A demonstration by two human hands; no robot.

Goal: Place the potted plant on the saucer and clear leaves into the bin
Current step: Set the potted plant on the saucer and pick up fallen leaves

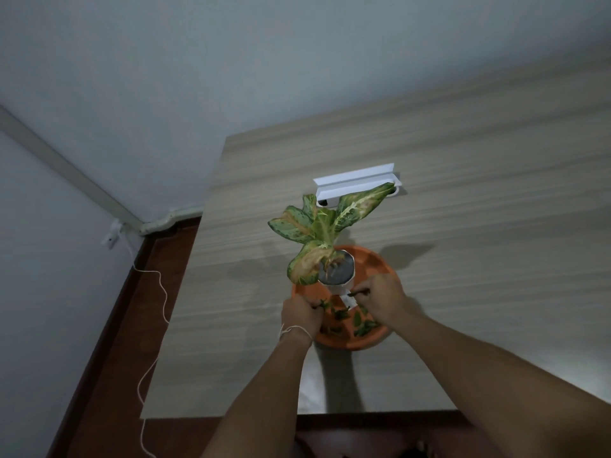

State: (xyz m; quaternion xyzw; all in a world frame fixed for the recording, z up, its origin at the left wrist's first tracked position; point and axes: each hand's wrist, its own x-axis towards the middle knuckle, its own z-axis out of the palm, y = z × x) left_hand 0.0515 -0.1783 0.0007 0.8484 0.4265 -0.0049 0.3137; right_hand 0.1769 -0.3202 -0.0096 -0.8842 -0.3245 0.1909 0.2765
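Observation:
A potted plant [325,233] with broad green, cream and pink leaves stands in a white pot [340,276] on the orange saucer [373,259], towards its far side. Several small dark green leaves [362,322] lie in the saucer's near half. My left hand [301,314] is at the saucer's left rim, fingers closed on some leaves. My right hand [380,297] is beside the pot, pinching a small dark leaf between thumb and finger. No bin is in view.
The saucer sits on a pale wood-grain table [463,226]. A white angled stand [355,185] lies behind the plant. Left of the table are a reddish-brown floor, a white cord [155,325] and a wall socket [110,238].

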